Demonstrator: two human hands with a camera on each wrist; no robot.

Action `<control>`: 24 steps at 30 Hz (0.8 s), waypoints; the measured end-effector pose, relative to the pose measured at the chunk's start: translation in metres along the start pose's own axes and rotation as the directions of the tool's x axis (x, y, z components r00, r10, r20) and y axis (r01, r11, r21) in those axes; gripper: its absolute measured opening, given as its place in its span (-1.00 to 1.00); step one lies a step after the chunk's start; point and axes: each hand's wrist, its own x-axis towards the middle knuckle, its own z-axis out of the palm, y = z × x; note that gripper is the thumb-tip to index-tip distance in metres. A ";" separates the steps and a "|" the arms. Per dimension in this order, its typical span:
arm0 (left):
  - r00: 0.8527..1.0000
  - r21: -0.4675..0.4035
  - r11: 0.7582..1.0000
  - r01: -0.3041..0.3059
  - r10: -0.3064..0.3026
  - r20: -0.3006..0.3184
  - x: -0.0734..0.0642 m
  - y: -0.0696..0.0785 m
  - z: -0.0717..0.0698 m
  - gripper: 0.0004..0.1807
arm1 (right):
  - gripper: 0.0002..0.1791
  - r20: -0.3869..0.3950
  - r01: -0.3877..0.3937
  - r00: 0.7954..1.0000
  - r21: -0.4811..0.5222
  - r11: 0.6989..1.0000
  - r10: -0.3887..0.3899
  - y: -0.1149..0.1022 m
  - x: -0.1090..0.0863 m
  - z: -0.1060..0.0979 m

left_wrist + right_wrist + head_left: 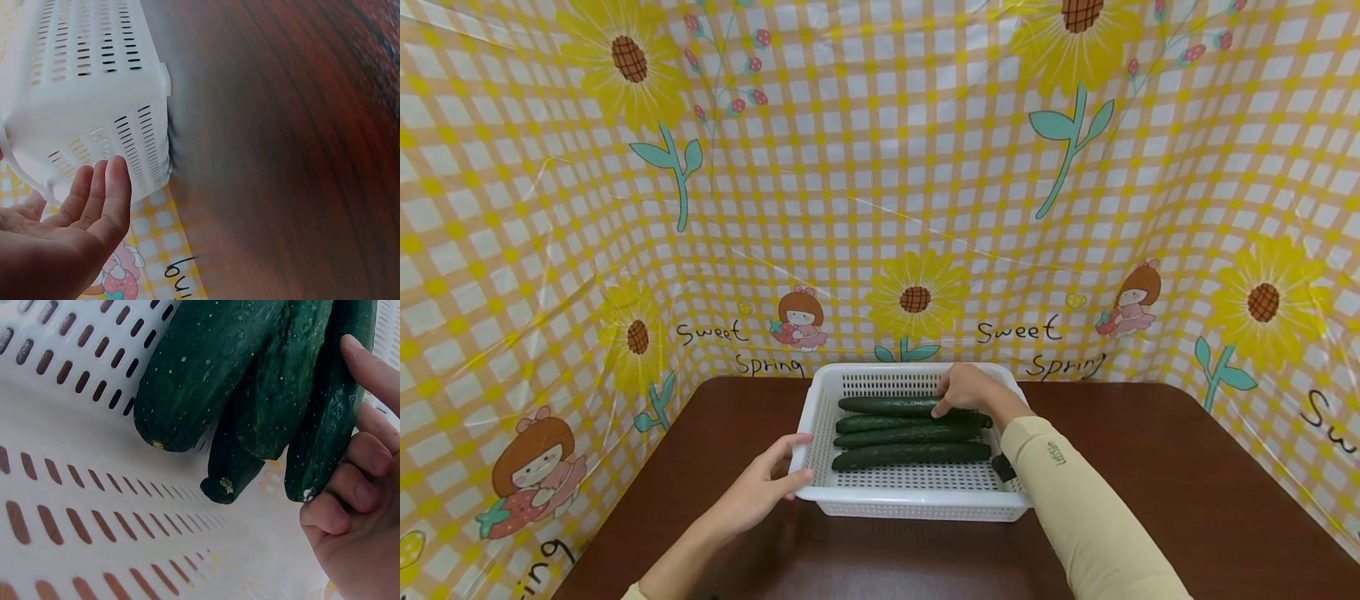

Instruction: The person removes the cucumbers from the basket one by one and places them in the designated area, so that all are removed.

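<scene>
A white perforated plastic basket (pixel 917 499) stands on the table with several dark green cucumbers lying side by side in it. My left hand (pixel 767 477) holds the basket's left end, its thumb at the rim; in the left wrist view the fingers (pixel 116 181) lie along the outer slotted wall. Reaching in from the right, my right hand (pixel 964 390) grips the farthest cucumber (pixel 883 406) near its right end. The right wrist view shows the thumb on one side of that cucumber (pixel 328 425) and curled fingers on the other. A nearer cucumber (pixel 910 455) lies along the front, slightly apart.
The dark brown wooden table (pixel 1120 483) extends on both sides of the basket. Behind and beside it hangs a yellow checked cloth (pixel 917 208) with sunflowers and cartoon figures. A small black object (pixel 1003 468) shows below the right sleeve (pixel 1075 500).
</scene>
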 end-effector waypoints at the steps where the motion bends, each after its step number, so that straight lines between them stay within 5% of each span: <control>1: 1.000 0.003 1.000 0.004 -0.004 -0.001 0.000 0.000 0.000 -0.39 | -0.54 0.004 -0.002 1.000 0.011 1.000 0.002 0.000 0.000 0.000; 16: 1.000 0.014 1.000 0.014 -0.014 -0.009 0.002 -0.005 -0.001 -0.39 | -0.57 0.069 0.080 0.995 -0.030 0.996 -0.078 0.008 0.005 -0.005; 24: 1.000 0.003 1.000 0.002 -0.002 0.001 0.000 -0.003 0.000 -0.39 | -0.53 0.095 0.049 0.994 0.020 0.999 -0.051 0.011 0.003 -0.006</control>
